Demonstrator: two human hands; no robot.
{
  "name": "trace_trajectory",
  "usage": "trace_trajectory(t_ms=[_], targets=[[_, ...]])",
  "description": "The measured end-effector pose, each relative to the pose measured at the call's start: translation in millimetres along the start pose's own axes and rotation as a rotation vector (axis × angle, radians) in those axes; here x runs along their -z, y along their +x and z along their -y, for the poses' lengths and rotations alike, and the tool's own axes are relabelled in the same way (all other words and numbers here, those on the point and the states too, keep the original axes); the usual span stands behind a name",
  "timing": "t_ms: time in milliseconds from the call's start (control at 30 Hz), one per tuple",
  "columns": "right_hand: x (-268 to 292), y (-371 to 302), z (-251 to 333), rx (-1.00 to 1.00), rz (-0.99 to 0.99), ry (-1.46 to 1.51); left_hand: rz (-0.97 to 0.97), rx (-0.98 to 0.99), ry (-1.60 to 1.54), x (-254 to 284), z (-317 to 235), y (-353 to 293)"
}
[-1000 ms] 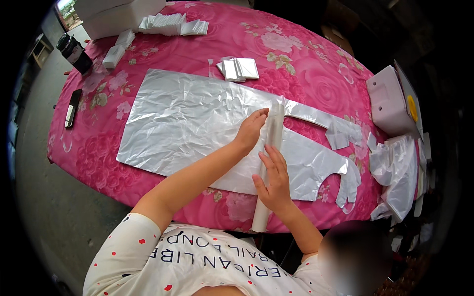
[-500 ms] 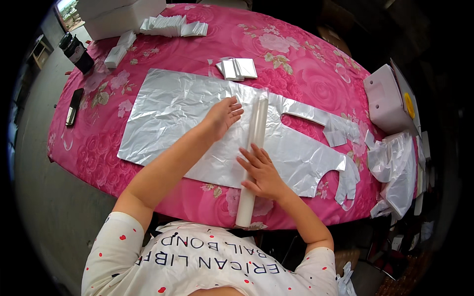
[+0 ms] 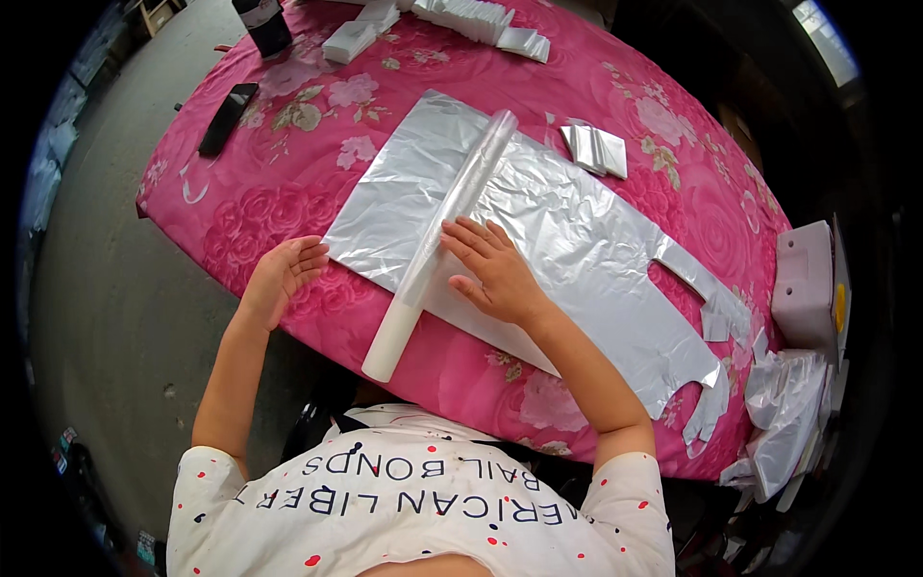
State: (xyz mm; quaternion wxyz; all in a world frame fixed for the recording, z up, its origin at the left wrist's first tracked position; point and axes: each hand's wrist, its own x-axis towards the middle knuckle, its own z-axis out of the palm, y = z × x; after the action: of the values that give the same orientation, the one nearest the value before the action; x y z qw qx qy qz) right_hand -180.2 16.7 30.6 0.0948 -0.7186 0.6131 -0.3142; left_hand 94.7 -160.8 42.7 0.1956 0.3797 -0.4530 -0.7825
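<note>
Fingers of the right hand (image 3: 492, 271) are lying spread and flat against the long translucent rolled plastic tube (image 3: 444, 227) crossing the silver plastic bag sheet (image 3: 567, 231); the left hand (image 3: 281, 274) is resting open, grasping nothing, just left of that tube on the pink floral tablecloth (image 3: 288, 183).

Setting: informal home-type packing workspace, not a factory line. Evidence: table under pink rose-patterned cloth (image 3: 288, 207) standing on bare grey concrete floor (image 3: 115, 317); flat silver vest-style plastic bags (image 3: 577, 240) spread out; small folded silver bag stacks (image 3: 596, 149) along far edge; crumpled silver bag heap (image 3: 784, 404) at right; pale pink box (image 3: 806, 284).
</note>
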Motion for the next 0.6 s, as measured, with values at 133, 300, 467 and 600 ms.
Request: trace_trajectory(t_ms=[133, 300, 467, 600], targets=[[-36, 52, -2, 0.120, 0.147, -0.126, -0.025, -0.023, 0.148, 10, 13, -24], [-84, 129, 21, 0.013, 0.239, -0.176, -0.170, -0.222, 1.062, -36, 27, -44], [-119, 132, 45, -0.476, -0.475, 0.166, -0.326, -0.361, 1.198, -38, 41, -33], [-106, 119, 33, -0.672, -0.705, 0.723, 0.073, 0.073, 0.273, -41, 29, -36]])
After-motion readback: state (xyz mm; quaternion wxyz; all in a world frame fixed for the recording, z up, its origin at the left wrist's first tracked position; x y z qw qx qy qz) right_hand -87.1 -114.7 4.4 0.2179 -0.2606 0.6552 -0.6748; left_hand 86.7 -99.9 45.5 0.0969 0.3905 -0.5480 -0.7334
